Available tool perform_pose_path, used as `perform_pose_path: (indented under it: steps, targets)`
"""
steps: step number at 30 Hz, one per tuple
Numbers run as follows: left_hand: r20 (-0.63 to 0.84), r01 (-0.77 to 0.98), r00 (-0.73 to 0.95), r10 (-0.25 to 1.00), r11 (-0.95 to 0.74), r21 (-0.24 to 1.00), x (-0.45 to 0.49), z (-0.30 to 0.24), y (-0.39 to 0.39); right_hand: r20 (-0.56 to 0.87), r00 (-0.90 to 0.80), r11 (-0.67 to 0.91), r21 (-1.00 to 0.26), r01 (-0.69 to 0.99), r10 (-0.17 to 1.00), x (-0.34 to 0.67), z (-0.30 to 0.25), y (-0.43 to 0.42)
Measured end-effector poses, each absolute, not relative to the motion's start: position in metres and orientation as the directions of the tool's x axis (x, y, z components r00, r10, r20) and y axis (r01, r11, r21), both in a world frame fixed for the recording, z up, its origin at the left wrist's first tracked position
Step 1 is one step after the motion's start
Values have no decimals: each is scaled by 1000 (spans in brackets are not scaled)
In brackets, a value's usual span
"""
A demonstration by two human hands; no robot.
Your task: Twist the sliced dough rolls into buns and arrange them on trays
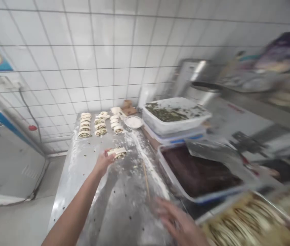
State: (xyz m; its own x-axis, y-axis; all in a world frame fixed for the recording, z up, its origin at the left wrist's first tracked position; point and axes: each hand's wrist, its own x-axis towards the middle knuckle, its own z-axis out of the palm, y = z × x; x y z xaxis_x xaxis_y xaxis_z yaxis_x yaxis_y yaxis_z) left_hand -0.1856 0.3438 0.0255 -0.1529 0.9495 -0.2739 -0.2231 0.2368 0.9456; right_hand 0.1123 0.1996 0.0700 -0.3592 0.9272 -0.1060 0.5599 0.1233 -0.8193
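Note:
My left hand (pixel 103 162) holds a cut piece of rolled dough (pixel 117 153) with dark green filling, pinched between the fingers above the floured steel table (pixel 93 171). Several similar spiral dough rolls (pixel 85 125) stand in rows farther along the table, beyond that hand. My right hand (pixel 178 222) is motion-blurred at the table's near right edge, with its fingers apart and nothing visible in them. A thin wooden stick (pixel 146 179) lies on the table, up and to the left of that hand.
A white tub of chopped greens (pixel 175 114) sits on a blue-rimmed container at the table's right. Beside it are a flour bowl (pixel 133 122) and a tray of dark brown paste (pixel 198 171). A tray of sliced rolls (pixel 247 222) is at lower right. Tiled wall lies behind.

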Motion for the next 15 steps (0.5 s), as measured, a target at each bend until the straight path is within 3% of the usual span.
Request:
perform_pose_path:
  steps: [3,6,8,13,15]
  targets:
    - [-275,-496,244,930,364,789,-120,71,251,11,-252,116,-906,407,968,119,109,195]
    - [-275,-504,396,876,457,733,-72,112,173,200,-268,285,-900,330,942,137,138,171]
    - [-291,-435,418,861,471,767,-49,131,134,315,-299,406,-855,322,901,155,154,145]
    - [-371,-41,520,770,456,889,-8,164,72,441,-329,533,-796,286,835,214,184,86]
    - [-363,-43,534,764,454,890,8,174,53,463,-327,551,-788,273,824,237,192,69]
